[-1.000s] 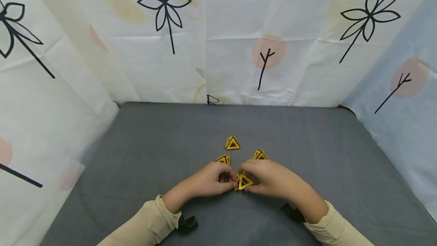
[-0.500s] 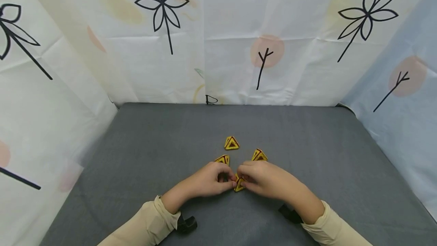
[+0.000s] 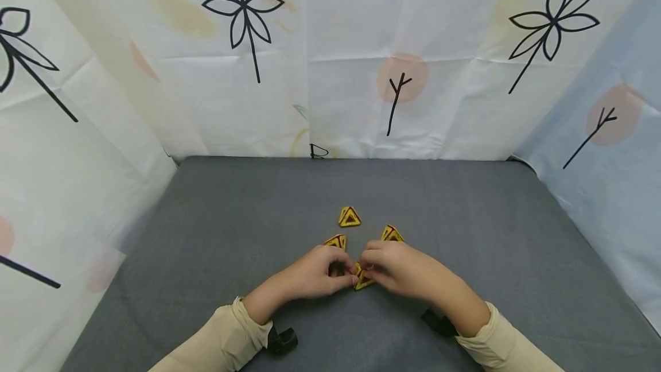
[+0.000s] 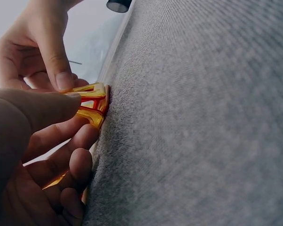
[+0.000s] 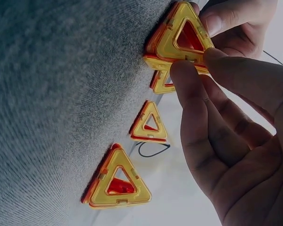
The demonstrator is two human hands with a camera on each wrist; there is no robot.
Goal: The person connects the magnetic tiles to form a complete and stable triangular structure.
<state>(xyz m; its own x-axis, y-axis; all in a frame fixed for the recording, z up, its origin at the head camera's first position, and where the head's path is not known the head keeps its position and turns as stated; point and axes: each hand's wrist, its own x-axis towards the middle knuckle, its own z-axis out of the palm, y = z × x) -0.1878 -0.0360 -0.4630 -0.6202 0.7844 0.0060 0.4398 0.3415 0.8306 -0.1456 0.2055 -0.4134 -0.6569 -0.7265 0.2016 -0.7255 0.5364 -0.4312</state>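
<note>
Both hands are at a small pyramid of yellow and red triangular magnetic tiles (image 3: 363,281), nearest the person on the grey cloth. My left hand (image 3: 320,271) pinches its left side between thumb and fingers; in the left wrist view the pyramid's edge (image 4: 95,115) shows right at the cloth. My right hand (image 3: 410,268) pinches it from the right, its thumb and a fingertip at the lower edge of a tile face (image 5: 166,49) in the right wrist view. Fingers cover part of the pyramid in the head view.
Three similar yellow and red pyramids stand beyond the hands: one at the back (image 3: 350,221), one behind the left hand (image 3: 337,241), one behind the right (image 3: 391,234). A patterned white curtain (image 3: 351,108) borders the grey cloth-covered table (image 3: 248,200).
My right hand has shifted slightly left, and its thumb now covers more of the front pyramid. My left hand keeps its hold. The other pyramids stay where they were.
</note>
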